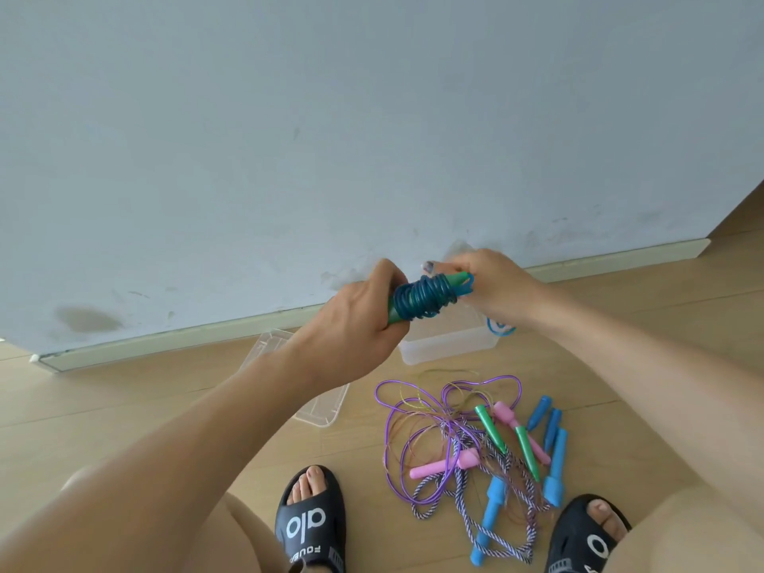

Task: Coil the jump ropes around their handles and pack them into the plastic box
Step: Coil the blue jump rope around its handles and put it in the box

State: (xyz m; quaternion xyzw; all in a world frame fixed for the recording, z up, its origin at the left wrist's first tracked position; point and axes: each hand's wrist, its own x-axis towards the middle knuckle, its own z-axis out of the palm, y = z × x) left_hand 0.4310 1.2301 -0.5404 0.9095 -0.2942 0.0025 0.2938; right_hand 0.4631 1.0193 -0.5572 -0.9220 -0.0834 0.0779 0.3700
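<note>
Your left hand grips the green handles to steady the coil, while your right hand pinches the rope's end above the box.

Person is wearing black slide sandals with white lettering; arms bare, no sleeves showing; fingernail polish showing

Both bare forearms reach forward and converge in front of the body. The left hand is curled in a fist-like grip, its back turned to the camera, fingers wrapped around the near, lower end of what it holds. The right hand meets it from the opposite side, fingers bent and pinching at the far, upper end, one painted fingernail showing just above the grip.
</note>
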